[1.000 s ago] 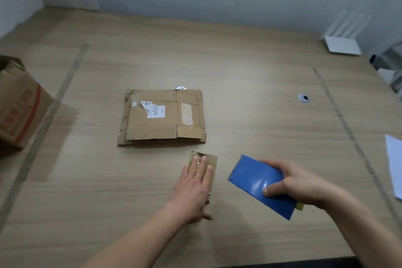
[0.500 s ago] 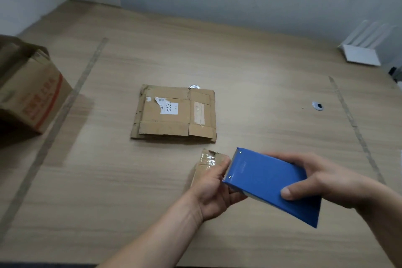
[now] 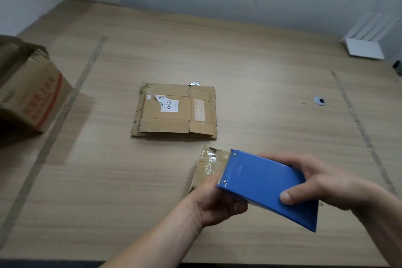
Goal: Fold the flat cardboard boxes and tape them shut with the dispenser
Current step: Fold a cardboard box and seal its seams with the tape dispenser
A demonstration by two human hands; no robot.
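- A second before, the left hand (image 3: 214, 202) had lain flat on the small brown cardboard box patched with clear tape (image 3: 210, 164). Now it had lifted and curled in under the front edge of the flat blue tape dispenser (image 3: 264, 185).
- The right hand (image 3: 315, 183) gripped the dispenser's rear half, thumb on top and fingers wrapped over the far edge. It had carried the tool left, so that it hung above the small box's near part.
- My reading: the left hand was reaching for the tape end, so the taping pass had not yet begun.
- The small box sat on the pale wooden table (image 3: 261, 85), just in front of the flattened brown cardboard box with a torn white label (image 3: 175, 110), which lay untouched at mid-table.
- What the left fingers pinched, if anything, was hidden beneath the dispenser; I could not tell.
- No tape strip or roll could be made out.
- The open brown carton with red print (image 3: 32, 93) was cut off at the left edge.
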